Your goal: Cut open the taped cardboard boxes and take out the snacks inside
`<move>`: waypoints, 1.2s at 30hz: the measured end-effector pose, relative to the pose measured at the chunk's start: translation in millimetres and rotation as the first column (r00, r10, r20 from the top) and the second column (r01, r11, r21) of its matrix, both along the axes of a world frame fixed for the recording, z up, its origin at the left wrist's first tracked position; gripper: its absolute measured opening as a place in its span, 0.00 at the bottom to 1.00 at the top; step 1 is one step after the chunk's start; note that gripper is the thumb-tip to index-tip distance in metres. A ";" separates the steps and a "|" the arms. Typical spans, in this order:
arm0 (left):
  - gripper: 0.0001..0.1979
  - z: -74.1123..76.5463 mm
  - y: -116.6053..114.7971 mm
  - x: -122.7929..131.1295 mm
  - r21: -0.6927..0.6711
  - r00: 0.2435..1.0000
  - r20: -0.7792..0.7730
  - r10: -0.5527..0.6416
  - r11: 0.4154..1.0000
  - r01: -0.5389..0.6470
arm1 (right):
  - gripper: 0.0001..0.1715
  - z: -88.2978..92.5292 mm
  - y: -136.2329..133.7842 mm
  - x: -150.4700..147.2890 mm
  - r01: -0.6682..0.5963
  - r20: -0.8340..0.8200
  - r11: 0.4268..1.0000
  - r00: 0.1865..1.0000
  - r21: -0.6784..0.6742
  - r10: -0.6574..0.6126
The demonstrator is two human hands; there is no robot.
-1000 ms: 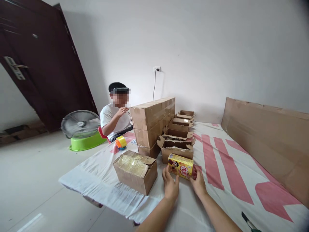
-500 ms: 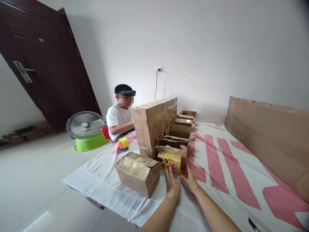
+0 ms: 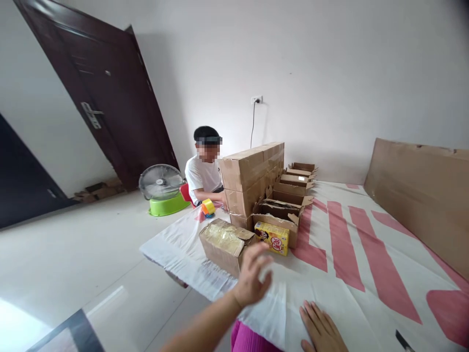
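Your left hand [image 3: 252, 276] is raised at the lower centre of the frame, holding nothing, its fingers loosely bent and apart. Its fingertips overlap the lower left of the yellow box [image 3: 276, 242] in the view; you cannot tell whether they touch. That box stands right of centre, below the middle of the frame, just in front of the nearest carton [image 3: 293, 235], whose top is open. Your right hand [image 3: 322, 328] lies palm down on the cloth [image 3: 351, 313] at the lower edge, right of centre, grasping nothing; its fingers are straight and near together, with the thumb apart. A knife [image 3: 403, 341] lies at the lower right, partly cut off. Left of the yellow box sits the taped box [image 3: 220, 244], and behind it rises the stack [image 3: 238, 176]. A co-worker [image 3: 200, 178] sits left of the stack, near the tape [image 3: 208, 207].
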State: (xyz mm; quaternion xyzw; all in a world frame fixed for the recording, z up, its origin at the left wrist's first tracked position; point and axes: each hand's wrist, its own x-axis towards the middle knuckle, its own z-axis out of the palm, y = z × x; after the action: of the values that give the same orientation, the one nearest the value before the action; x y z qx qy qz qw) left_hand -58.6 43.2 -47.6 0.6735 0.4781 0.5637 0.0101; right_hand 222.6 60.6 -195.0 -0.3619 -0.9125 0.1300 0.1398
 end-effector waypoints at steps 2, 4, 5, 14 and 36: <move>0.15 43.7 6.6 -55.8 -0.129 0.924 0.225 0.308 0.950 -0.285 | 0.32 3.1 -9.5 8.4 0.004 0.036 0.999 0.999 0.044 -0.005; 0.22 75.6 16.6 -110.1 -0.221 0.864 0.294 0.410 0.908 -0.355 | 0.32 11.4 -17.3 10.3 0.027 0.036 0.999 0.999 0.042 -0.029; 0.23 84.6 19.9 -132.6 -0.287 0.842 0.319 0.435 0.891 -0.352 | 0.32 16.5 -20.5 9.8 0.037 0.036 0.999 0.999 0.022 -0.038; 0.39 38.7 -4.1 -117.9 -0.654 0.862 0.406 0.303 0.755 0.043 | 0.51 31.6 -32.0 7.0 0.115 -0.359 0.987 0.922 -0.109 -0.147; 0.10 -1.2 -16.5 102.1 -0.211 0.987 0.100 -0.123 0.967 0.141 | 0.23 41.2 -34.5 186.9 0.722 -0.078 0.628 0.672 0.290 -0.736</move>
State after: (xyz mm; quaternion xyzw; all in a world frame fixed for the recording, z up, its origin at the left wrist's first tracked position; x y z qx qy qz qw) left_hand 43.5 26.8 -48.8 0.6739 0.4901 0.5344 0.1418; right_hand 409.6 26.1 -153.8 -0.6774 -0.6996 -0.0846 0.2111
